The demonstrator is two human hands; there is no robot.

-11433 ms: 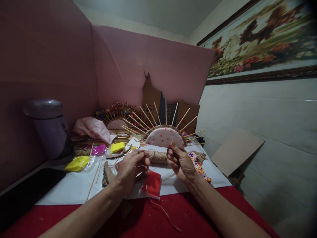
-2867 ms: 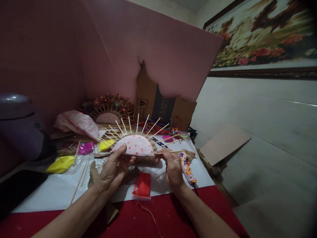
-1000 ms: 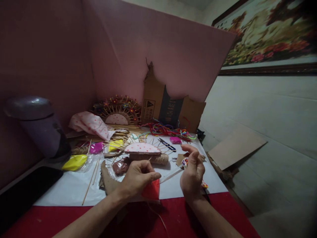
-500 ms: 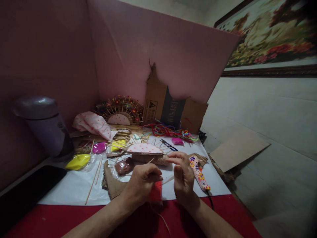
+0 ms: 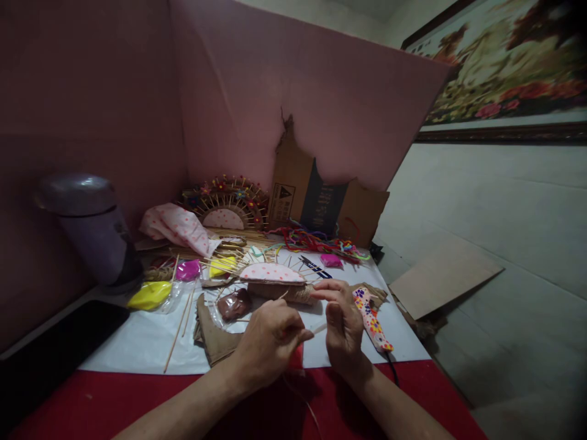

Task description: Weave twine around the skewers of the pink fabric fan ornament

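Presently: left hand (image 5: 275, 336) drawn in, right hand (image 5: 342, 315) half open

From the head view I record the following. The left hand has its thumb and fingers gathered together, knuckles toward me. A short tan fibre end (image 5: 284, 295) shows just above it; whether the fingers pinch this I cannot tell. The right hand is loosely curved, thumb apart from the fingertips. I see nothing in that gap, but its lower fingers and palm are hidden, so I cannot rule out something held there.

The half-round panel in white fabric with orange dots (image 5: 273, 273), fringed with thin wooden sticks, lies beyond the hands. Directly in front of it sits the roll of tan twine (image 5: 298, 295), its right end near the right fingertips; contact cannot be confirmed.

I note a red packet (image 5: 298, 357) largely covered by the left hand, with a thin pale strand (image 5: 306, 403) trailing below over the red tabletop (image 5: 137, 397). A translucent white strip (image 5: 320, 330) shows between the hands, its ends unclear. The pistol-shaped pink tool with floral print (image 5: 373, 324) lies just right of the right hand.

At left, the flat black slab (image 5: 68, 342) is cut off by the frame; lettering on the torn brown cardboard (image 5: 293, 177) is mostly unreadable.
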